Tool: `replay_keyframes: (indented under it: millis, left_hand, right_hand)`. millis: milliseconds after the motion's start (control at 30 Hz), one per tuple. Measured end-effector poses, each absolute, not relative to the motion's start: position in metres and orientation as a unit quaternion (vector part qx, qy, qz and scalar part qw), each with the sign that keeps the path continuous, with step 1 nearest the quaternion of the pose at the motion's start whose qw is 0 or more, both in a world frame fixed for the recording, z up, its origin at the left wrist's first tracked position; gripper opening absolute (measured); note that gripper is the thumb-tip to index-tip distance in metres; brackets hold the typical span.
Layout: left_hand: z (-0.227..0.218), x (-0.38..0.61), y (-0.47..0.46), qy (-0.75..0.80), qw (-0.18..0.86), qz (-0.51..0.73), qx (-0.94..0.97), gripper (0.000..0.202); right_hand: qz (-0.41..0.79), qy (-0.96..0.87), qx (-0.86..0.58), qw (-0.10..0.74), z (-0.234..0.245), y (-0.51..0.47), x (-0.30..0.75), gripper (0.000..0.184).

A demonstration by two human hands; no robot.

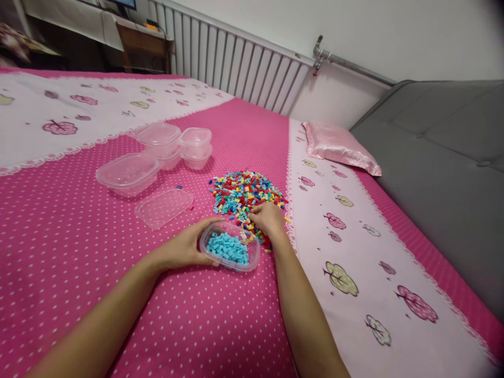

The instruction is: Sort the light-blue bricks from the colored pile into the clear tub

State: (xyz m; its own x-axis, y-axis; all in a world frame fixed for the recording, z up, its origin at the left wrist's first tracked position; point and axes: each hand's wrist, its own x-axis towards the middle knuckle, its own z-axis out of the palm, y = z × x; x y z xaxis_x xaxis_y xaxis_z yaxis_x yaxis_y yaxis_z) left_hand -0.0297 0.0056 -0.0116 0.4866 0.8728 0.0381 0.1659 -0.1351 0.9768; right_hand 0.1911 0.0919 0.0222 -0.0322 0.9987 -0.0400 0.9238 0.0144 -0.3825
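My left hand (pixel 192 245) is wrapped round the left end of a clear plastic container (pixel 254 256), which tilts slightly on the bedspread. Inside it lie many light-blue toy bricks (pixel 227 248). Just beyond the container spreads a pile of small mixed-colour bricks (pixel 246 190) in red, blue, yellow, white and turquoise. At the near right edge of that pile is my right hand (pixel 268 218), its thumb and fingertips pinched together low over the bricks. Whatever sits between those fingertips is too small to make out.
A clear lid (pixel 164 207) lies flat left of the pile, with a stray blue brick (pixel 179 187) beside it. Behind stand several clear containers, one large lidded container (pixel 128 170) nearest. A pink pillow (pixel 338 146) rests against the grey headboard (pixel 437 136); a radiator (pixel 236 58) lines the wall.
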Motion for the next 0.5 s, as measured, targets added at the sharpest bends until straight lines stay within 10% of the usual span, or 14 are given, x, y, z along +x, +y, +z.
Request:
replay_keyframes:
  millis: [500]
  left_hand:
    - [-0.011, -0.03, 0.005, 0.386, 0.517, 0.321, 0.693, 0.085]
  right_hand:
    - [0.212, -0.712, -0.648, 0.165, 0.014, 0.099, 0.203, 0.017]
